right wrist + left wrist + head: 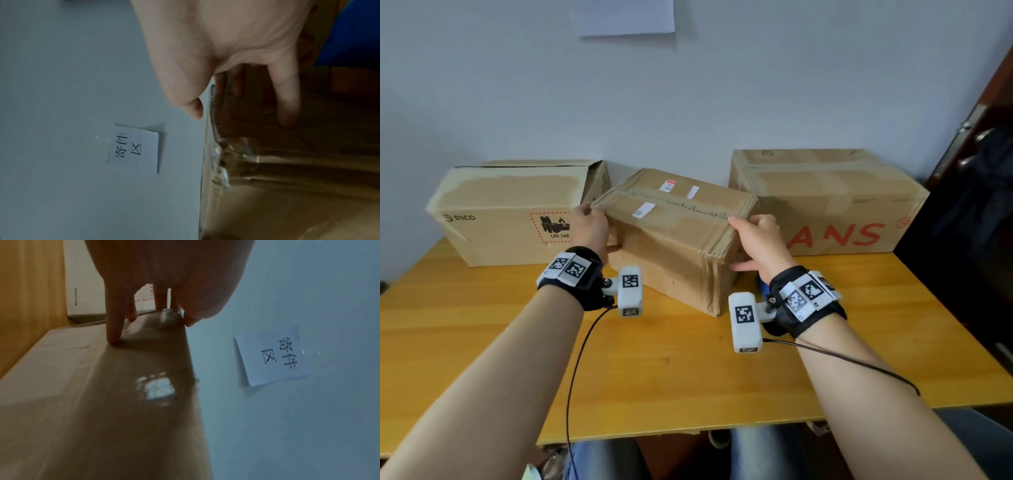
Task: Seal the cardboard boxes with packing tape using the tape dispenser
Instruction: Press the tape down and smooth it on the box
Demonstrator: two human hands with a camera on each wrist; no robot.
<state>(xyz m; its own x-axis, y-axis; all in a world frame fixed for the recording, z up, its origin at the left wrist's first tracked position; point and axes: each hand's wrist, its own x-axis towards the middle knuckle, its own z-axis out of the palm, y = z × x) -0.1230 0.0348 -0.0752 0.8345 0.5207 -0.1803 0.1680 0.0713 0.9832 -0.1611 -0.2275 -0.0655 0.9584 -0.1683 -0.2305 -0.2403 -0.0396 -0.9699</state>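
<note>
Head view, middle box: a taped cardboard box (678, 240) sits tilted at the table's centre, turned at an angle, between a PICO box (510, 212) at 9 o'clock and a box with red lettering (828, 202) at 3 o'clock.
Head view, left hand: the left hand (590, 228) grips the middle box's left top corner, thumb on top, fingers down the end face.
Head view, right hand: the right hand (760, 240) grips the right top corner, thumb on the top edge, fingers against the end face.
Head view, table: a yellow wooden table (671, 370) carries all three boxes; something blue (762, 284) peeks out beside the right wrist, too hidden to name.
Head view, wall: only the blank lower edge of a paper sheet (626, 17) shows at 12 o'clock.
Left wrist view: fingers (114, 324) press spread on the glossy taped end face, thumb over the edge at 3 o'clock; the paper's handwritten characters (275, 355) are readable here.
Right wrist view: fingers (287, 97) lie flat on the end face, thumb at the edge; crinkled clear tape (224, 154) wraps the corner, and a blue patch (353, 32) fills 1 o'clock.
</note>
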